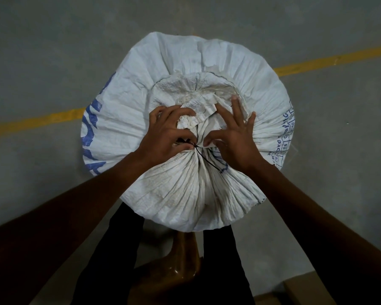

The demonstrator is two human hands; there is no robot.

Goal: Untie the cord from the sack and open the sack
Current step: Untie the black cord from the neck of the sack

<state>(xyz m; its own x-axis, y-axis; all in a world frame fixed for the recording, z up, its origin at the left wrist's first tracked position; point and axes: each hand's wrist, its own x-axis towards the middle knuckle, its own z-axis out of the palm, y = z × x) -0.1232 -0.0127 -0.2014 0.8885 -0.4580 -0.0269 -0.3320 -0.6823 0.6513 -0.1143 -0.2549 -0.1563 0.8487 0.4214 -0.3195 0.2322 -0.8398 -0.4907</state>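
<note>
Two bare forearms enter from the lower corners and meet over a full white sack, which stands on a grey floor with a yellow line behind it. The neck of the sack is gathered and tied with a thin dark cord. The left hand curls over the neck, its thumb and forefinger pinching at the knot. The right hand also pinches there with thumb and forefinger, while its other fingers spread straight over the crumpled top. One loose end of the cord lies on the folds below the knot.
</note>
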